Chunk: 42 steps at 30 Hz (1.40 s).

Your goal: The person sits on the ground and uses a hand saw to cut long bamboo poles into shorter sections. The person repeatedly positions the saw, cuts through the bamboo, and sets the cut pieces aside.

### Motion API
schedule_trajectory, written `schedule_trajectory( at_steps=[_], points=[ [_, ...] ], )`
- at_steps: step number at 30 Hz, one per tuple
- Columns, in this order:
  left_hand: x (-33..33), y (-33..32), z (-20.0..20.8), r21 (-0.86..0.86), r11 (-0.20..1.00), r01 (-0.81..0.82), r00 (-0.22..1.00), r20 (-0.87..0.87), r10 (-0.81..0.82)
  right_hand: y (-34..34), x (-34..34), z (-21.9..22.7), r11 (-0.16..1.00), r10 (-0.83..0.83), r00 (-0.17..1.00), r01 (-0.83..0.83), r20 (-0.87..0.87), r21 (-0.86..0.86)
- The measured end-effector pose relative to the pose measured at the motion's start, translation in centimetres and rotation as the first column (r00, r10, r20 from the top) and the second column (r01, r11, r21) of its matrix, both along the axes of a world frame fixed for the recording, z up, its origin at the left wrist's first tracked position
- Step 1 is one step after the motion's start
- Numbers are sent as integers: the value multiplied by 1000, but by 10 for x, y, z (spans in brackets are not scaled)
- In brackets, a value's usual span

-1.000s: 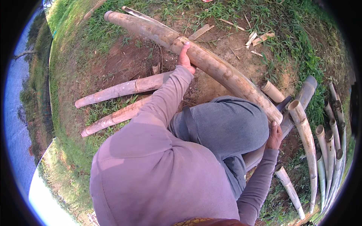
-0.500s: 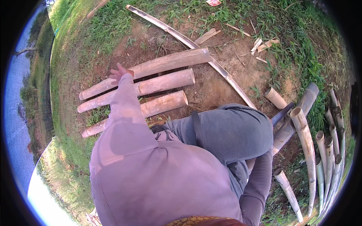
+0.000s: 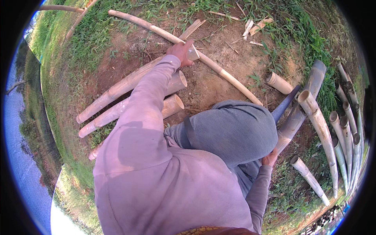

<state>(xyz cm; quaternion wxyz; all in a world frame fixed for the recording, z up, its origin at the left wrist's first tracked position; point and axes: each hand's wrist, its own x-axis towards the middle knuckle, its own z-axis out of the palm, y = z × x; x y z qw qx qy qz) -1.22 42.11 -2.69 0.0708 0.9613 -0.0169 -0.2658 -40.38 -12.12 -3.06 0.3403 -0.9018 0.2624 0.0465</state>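
The left hand's (image 3: pixel 182 52) grip curled around one end of the uppermost bamboo culm (image 3: pixel 125 85), which stretched toward the bare soil's (image 3: pixel 207 88) left edge and, round and held one-endedly, could have rolled; the half-hidden right hand's (image 3: pixel 270 157) grip was indeterminable.

Pale wood scraps (image 3: pixel 261 26) on bare brown soil (image 3: pixel 243 56); green grass (image 3: pixel 309 43) alongside (patchy, from where I stand).

One wide fisheye view from the head, steeply down, close over torso (image 3: pixel 176 192) and ground (image 3: pixel 213 90)
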Motion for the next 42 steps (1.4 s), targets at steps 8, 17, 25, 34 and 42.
schedule_trajectory(
  at_steps=[8,17,25,34,42],
  points=[
    [-54,115,4,54,998,30,995,-98,-24,33,-17,2,998,-53,998,53,17,-38],
    [-80,101,-43,8,980,-201,972,130,198,33,-26,-37,980,-179,983,182,-45,82],
    [-5,-69,-56,185,818,545,798,187,-574,42,-27,-15,971,-236,971,237,29,-40],
    [51,-74,-39,27,766,642,727,298,-619,68,10,18,969,-108,964,158,245,-193],
    [-34,-253,85,-295,484,824,501,-20,-865,83,150,137,764,355,880,-80,315,-640]
  ],
)
